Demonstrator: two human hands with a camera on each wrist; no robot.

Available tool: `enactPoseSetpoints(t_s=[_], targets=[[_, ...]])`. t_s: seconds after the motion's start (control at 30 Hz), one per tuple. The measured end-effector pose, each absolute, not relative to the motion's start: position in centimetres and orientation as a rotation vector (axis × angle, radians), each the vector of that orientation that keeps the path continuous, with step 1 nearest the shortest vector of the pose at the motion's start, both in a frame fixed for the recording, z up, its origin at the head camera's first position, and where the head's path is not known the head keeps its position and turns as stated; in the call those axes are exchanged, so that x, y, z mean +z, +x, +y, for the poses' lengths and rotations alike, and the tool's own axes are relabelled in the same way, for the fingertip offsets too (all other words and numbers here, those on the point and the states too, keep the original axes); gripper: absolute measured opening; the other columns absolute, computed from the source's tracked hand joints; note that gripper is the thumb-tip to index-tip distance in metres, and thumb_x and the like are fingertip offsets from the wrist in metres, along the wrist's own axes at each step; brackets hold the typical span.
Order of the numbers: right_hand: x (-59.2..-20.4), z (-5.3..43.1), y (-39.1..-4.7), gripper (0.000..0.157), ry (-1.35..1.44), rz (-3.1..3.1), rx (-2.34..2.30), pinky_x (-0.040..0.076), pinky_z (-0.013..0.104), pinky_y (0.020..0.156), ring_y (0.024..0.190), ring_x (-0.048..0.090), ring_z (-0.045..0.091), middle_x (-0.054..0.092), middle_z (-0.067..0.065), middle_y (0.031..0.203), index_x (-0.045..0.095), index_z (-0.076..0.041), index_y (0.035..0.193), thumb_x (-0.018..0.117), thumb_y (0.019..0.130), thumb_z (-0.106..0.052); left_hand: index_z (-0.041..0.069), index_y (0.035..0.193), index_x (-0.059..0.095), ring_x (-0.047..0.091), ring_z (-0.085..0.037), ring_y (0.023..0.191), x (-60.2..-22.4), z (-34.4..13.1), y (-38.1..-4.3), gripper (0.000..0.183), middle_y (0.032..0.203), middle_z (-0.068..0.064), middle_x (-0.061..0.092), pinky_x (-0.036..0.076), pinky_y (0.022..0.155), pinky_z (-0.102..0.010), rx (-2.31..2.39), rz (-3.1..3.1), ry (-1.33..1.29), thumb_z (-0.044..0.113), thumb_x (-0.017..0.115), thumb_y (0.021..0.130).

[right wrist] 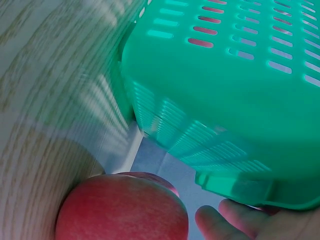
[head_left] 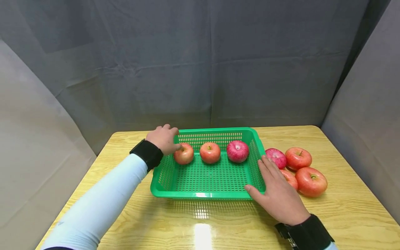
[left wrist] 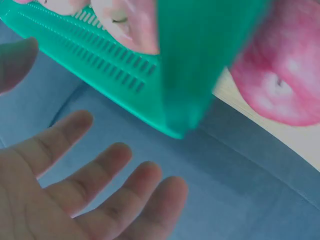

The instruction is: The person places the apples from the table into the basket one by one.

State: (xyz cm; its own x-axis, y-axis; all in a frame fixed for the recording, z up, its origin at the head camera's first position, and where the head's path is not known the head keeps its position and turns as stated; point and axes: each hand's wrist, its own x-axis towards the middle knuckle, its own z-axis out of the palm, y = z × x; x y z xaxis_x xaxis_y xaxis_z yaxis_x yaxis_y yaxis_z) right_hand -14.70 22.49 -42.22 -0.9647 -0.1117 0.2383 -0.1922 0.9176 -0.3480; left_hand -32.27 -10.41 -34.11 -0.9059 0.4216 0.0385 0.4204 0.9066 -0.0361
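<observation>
A green plastic basket (head_left: 206, 195) with slotted walls holds a row of three apples: a red-yellow apple (head_left: 186, 157), an orange-red apple (head_left: 210, 152) and a dark pink apple (head_left: 238, 151). My left hand (head_left: 163, 139) hovers at the basket's back left corner. Its thumb overlaps the leftmost apple in the head view; the left wrist view shows the fingers spread and grasping nothing. My right hand (head_left: 279, 194) lies along the basket's right rim with straight fingers, thumb toward the front corner. Fingertips (right wrist: 210, 222) show beside the rim in the right wrist view.
Right of the basket sit several apples (head_left: 311, 182), partly behind my right hand. A pink apple (left wrist: 285, 75) stands outside the basket in the left wrist view. Grey cloth (head_left: 187, 62) rises behind the wooden table (head_left: 168, 229), with pale panels at both sides.
</observation>
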Motion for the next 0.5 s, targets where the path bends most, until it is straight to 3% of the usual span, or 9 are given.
enactPoseSetpoints(t_s=[0.5], targets=[[-42.3, 22.5, -14.8, 0.093, 0.212, -2.875, 0.562, 0.032, 0.063, 0.099, 0.138, 0.009, 0.027, 0.014, 0.014, 0.155, 0.024, -0.002, 0.148, 0.045, 0.087, -0.069, 0.013, 0.128, 0.056, 0.051, -0.034, 0.104, -35.0, -14.4, -33.5, 0.054, 0.118, -0.013, 0.056, 0.049, 0.081, -0.053, -0.029, -2.991, -0.628, 0.044, 0.062, 0.085]])
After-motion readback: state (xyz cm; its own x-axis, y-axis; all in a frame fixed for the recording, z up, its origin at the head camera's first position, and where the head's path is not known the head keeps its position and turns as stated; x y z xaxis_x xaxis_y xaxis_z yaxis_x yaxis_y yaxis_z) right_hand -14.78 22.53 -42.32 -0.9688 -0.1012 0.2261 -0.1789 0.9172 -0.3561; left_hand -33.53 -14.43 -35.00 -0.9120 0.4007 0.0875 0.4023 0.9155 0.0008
